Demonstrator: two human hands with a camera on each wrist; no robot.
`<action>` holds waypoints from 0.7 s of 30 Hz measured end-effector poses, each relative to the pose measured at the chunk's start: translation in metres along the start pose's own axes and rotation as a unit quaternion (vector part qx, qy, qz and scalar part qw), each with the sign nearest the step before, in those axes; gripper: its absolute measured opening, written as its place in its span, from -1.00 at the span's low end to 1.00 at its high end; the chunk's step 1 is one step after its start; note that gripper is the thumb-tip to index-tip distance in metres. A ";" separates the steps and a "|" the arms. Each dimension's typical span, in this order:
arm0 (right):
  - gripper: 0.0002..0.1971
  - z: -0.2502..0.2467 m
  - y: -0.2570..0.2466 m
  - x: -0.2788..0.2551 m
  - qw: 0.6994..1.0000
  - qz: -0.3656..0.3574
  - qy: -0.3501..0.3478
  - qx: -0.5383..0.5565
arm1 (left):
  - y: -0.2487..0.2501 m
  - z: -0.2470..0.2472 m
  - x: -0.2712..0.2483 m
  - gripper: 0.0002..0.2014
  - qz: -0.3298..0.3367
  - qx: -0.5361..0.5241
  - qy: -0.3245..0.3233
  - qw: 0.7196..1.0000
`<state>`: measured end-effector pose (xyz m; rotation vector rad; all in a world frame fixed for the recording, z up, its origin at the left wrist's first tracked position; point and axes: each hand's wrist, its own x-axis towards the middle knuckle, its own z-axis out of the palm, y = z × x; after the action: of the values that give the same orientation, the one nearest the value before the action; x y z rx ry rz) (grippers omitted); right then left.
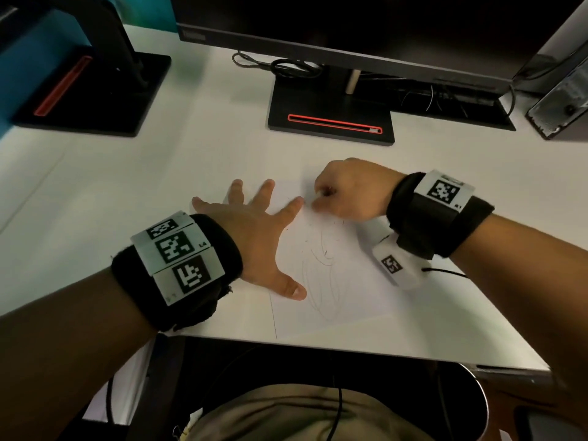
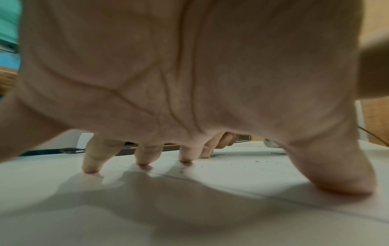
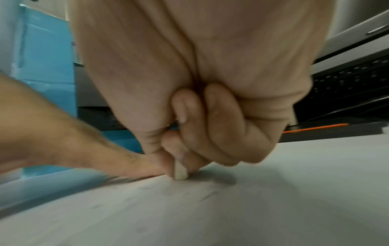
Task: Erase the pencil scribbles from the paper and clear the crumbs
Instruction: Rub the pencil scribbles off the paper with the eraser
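A white sheet of paper (image 1: pixel 350 281) lies at the desk's front edge, with faint pencil scribbles (image 1: pixel 321 249) across its middle. My left hand (image 1: pixel 254 224) is spread flat with straight fingers, pressing down the paper's left side; its fingertips (image 2: pixel 143 164) touch the surface. My right hand (image 1: pixel 343 192) is curled just beyond my left index finger and pinches a small white eraser (image 3: pixel 180 171), whose end touches the paper near its far edge. Dark eraser crumbs (image 2: pixel 258 162) dot the sheet.
A black monitor stand with a red strip (image 1: pixel 331 119) stands behind the paper, under a monitor (image 1: pixel 318 36). A second black stand (image 1: pixel 92 90) is at the back left, cables (image 1: pixel 286 66) between them. The desk's front edge (image 1: pixel 350 348) lies close below the paper.
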<state>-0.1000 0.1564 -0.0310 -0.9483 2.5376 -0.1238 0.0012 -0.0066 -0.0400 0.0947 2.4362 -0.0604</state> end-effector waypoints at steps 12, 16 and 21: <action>-0.67 0.016 -0.016 -0.029 0.999 -0.032 -0.017 -0.016 | 0.000 0.001 0.001 0.35 0.003 0.000 0.001 1.000; -0.68 0.022 -0.020 -0.035 0.998 -0.049 -0.050 0.005 | 0.000 0.003 0.003 0.35 0.002 0.006 0.004 1.000; -0.67 0.018 -0.016 -0.035 0.999 -0.034 -0.012 -0.019 | 0.001 0.001 0.002 0.36 0.001 -0.001 0.002 1.000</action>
<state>-0.0590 0.1680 -0.0306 -1.0462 2.4955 -0.0837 0.0004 -0.0055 -0.0425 0.0956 2.4392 -0.0560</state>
